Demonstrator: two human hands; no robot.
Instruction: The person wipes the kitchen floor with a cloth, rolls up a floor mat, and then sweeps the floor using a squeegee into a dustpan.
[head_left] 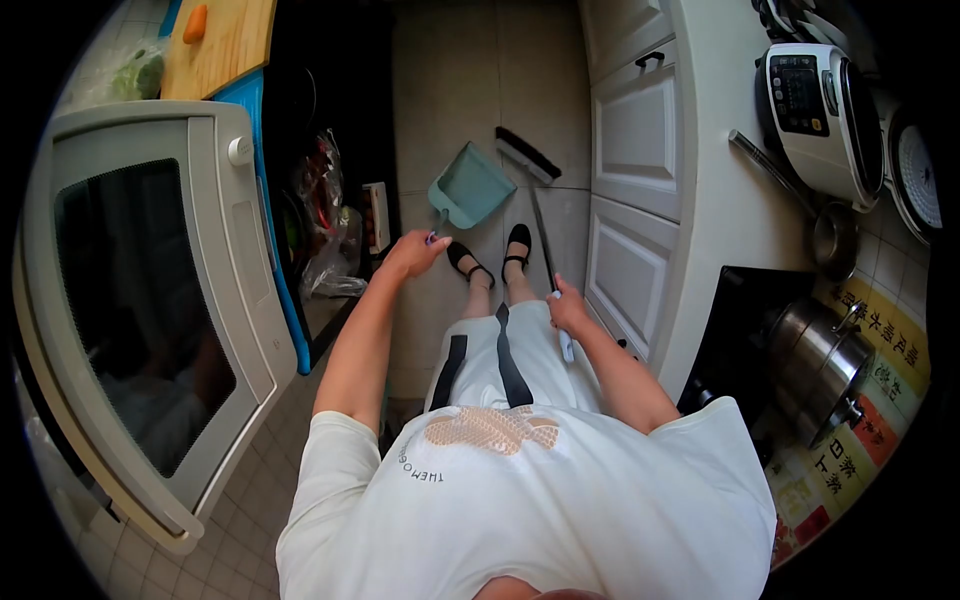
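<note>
Grip, left hand point(418, 254): fingers closed around the handle of a pale green dustpan point(472, 187). Grip, right hand point(569, 306): closed on the white lower part of the long broom handle point(543, 235). Dustpan sits ahead of the feet, over the tiled floor point(545, 60); contact with the tiles cannot be told. Broom head point(528, 156), dark-bristled, lies to the right of the dustpan, near it but apart. Two black shoes point(518, 246) stand between the hands and these tools. Right side: white cabinets point(635, 130) below a bench point(712, 110) bearing a rice cooker point(812, 105), a small pan point(835, 240) and a steel pot point(818, 365). Left side: a microwave-like appliance point(150, 290); beyond it, a carrot point(195, 24) on a wooden board point(232, 45).
</note>
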